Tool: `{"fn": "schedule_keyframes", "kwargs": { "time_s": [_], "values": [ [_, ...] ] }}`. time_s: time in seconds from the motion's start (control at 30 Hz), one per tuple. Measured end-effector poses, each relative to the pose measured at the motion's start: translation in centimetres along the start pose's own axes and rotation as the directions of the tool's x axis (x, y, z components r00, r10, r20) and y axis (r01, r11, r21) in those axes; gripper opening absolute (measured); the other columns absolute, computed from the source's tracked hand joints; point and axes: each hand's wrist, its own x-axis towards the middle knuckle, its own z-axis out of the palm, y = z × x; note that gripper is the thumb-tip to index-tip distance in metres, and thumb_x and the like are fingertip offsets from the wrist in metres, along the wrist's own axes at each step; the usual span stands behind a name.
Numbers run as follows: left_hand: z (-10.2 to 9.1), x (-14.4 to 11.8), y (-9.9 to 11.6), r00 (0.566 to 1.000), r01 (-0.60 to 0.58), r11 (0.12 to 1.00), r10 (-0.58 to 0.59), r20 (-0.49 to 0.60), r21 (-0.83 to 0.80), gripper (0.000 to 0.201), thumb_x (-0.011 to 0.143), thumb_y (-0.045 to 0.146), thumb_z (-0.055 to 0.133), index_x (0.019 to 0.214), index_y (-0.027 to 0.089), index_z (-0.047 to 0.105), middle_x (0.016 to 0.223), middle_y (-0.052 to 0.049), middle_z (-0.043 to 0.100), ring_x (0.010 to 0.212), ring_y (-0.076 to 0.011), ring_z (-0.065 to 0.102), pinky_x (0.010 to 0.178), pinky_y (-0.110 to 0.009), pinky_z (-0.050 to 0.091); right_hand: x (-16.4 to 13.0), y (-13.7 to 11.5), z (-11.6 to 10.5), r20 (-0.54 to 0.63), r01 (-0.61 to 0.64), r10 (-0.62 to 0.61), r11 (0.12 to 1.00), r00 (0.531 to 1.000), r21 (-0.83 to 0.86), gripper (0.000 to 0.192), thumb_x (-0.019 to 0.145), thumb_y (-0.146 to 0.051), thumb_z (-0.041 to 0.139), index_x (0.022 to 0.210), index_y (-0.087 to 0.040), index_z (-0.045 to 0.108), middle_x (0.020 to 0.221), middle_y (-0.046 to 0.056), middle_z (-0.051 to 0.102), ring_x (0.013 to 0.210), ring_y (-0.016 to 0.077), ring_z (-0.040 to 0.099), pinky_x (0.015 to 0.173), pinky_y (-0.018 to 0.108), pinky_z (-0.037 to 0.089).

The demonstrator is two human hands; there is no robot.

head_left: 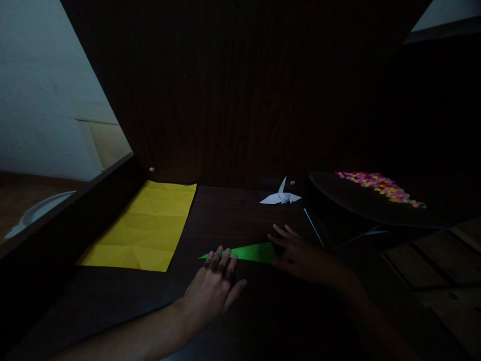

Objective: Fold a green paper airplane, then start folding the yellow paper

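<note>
A green piece of folded paper (255, 252), long and pointed at its left end, lies flat on the dark wooden surface (225, 210). Across its left part rest the fingers of my left hand (216, 283), stretched out, with the thumb spread to the right. My right hand (300, 255) is at the paper's wide right end, fingers apart and thumb beside the edge; dim light hides whether it presses on the paper. Behind the green paper stands a white origami crane (281, 197).
A creased yellow sheet (143, 225) lies at the left, beside a raised dark side board (67, 210). On the right is a dark object (338, 200) bearing a strip of small colourful pieces (379, 187). A tall dark panel (233, 90) rises at the back.
</note>
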Motion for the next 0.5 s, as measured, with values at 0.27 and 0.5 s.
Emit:
{"fn": "schedule_keyframes", "kwargs": {
  "time_s": [0.27, 0.5],
  "values": [
    [-0.2, 0.0, 0.1, 1.0, 0.018, 1.0, -0.018, 0.018, 0.004, 0.05, 0.096, 0.043, 0.043, 0.127, 0.008, 0.058, 0.128, -0.021, 0.061, 0.12, -0.0364, 0.055, 0.09, -0.048, 0.052, 2.7, -2.2, 0.6, -0.33, -0.05, 0.051, 0.999, 0.943, 0.011, 0.022, 0.087, -0.028, 0.065, 0.106, -0.021, 0.071, 0.128, 0.008, 0.063, 0.127, 0.0278, 0.05, 0.104, 0.054, 0.042],
    [-0.6, 0.2, 0.1, 0.999, 0.024, 1.0, -0.023, 0.046, -0.007, 0.046, 0.096, 0.04, 0.042, 0.127, 0.011, 0.059, 0.126, -0.019, 0.063, 0.118, -0.0356, 0.057, 0.09, -0.048, 0.051, 4.2, -2.7, 4.5, -0.408, 0.048, -0.043, 0.999, 0.912, 0.001, 0.034, 0.085, -0.033, 0.067, 0.118, -0.023, 0.066, 0.13, 0.008, 0.061, 0.125, 0.0279, 0.051, 0.105, 0.053, 0.039]
  ]
}}
